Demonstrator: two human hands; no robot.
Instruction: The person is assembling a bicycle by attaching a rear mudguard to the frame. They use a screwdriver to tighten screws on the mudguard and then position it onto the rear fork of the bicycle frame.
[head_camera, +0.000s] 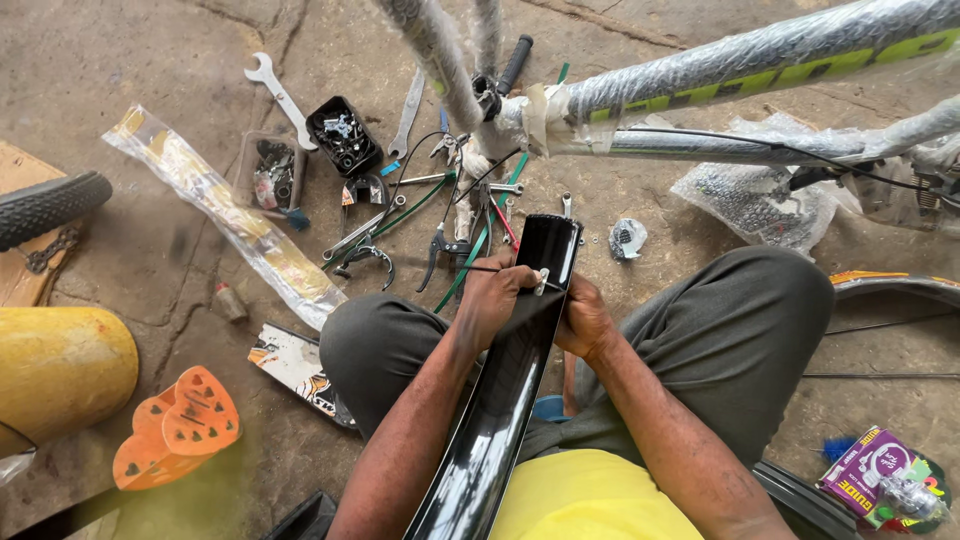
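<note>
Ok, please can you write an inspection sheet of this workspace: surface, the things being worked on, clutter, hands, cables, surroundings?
Surface: bare concrete floor, cracked and stained; the person sits on it.
Job's things: glossy black mudguard lying over the lap; a small pale bracket near its upper end.
Clutter: spanner, black tray of small parts, pliers and loose tools, long plastic wrapper.
Hands: left hand holds a thin tool at the bracket; right hand grips the mudguard edge.
Cables: black cable running along the wrapped bicycle frame.
Surroundings: tyre, yellow cylinder, orange plastic piece, purple box.
</note>
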